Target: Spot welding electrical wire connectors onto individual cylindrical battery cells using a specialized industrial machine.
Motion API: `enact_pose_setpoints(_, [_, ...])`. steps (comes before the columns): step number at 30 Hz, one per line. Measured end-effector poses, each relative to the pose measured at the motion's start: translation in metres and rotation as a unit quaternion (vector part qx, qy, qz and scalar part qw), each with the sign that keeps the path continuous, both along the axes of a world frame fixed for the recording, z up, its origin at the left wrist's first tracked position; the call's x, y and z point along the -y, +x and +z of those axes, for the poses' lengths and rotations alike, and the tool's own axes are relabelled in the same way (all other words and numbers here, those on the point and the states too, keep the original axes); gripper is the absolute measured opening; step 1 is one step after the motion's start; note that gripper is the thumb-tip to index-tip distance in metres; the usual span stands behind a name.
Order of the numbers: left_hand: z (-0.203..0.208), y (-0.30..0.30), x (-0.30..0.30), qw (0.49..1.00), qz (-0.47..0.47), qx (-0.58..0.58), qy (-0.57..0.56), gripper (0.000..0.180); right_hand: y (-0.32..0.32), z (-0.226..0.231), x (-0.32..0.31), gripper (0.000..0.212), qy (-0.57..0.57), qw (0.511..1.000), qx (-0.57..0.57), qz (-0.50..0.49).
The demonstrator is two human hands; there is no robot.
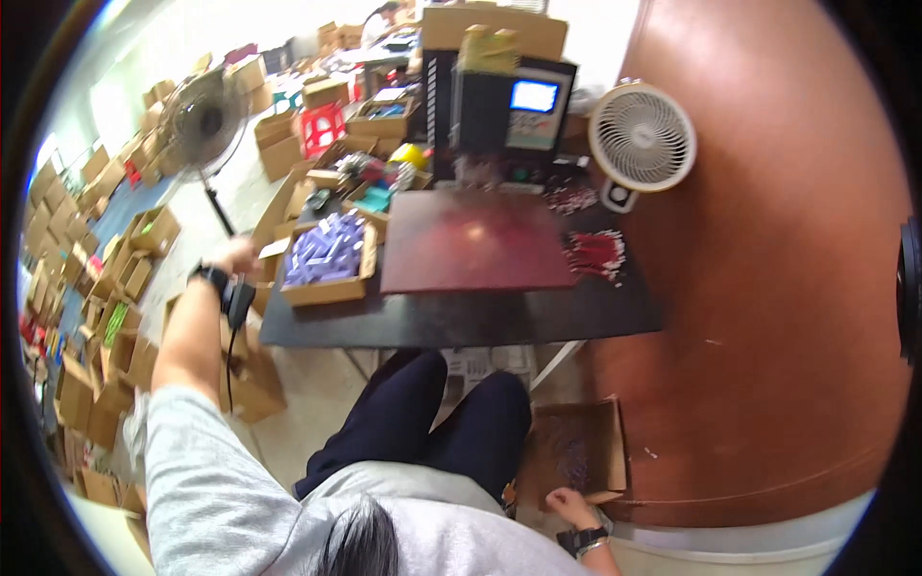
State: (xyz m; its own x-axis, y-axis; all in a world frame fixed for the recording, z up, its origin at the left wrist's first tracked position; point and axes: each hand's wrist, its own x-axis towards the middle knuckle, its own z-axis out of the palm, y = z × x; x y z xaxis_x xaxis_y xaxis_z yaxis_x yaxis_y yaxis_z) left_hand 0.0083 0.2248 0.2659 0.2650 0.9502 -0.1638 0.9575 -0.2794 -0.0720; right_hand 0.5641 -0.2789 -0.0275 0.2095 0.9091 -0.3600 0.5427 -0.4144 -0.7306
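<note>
My left hand (233, 255) is stretched out to the left of the table, close to a white flap and the shallow cardboard box of purple pieces (327, 252). Its fingers are blurred, and I cannot make out anything in them. Low on the right, my right hand (570, 506) hangs at the near edge of an open cardboard box (617, 451) with small dark bits at its bottom. The fingers there are curled in, and whatever they may hold is hidden. Each wrist wears a black band.
On the black table (461, 322) lies a dark red board (475, 245). Behind it stands a black machine (533, 106) with a lit screen. Red pieces with pale tips (597, 253) lie to the right, below a white fan (642, 136). A standing fan (204, 120) and many cartons fill the left.
</note>
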Motion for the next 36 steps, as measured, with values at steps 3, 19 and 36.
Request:
enact_pose_setpoints(3, [-0.056, 0.002, 0.025, 0.998, 0.06, -0.013, -0.006, 0.03, 0.002, -0.002, 0.024, 0.024, -0.021, 0.998, -0.029, -0.048])
enact_pose_setpoints(19, [-0.284, -0.186, 0.281, 0.72, 0.419, 0.402, -0.38, 0.03, -0.036, 0.004, 0.001, 0.019, -0.161, 0.987, 0.016, 0.019])
enact_pose_setpoints(36, [-0.312, -0.099, 0.208, 0.898, 0.195, 0.299, -0.259, 0.026, -0.071, 0.093, -0.023, 0.021, -0.164, 0.978, 0.09, -0.087])
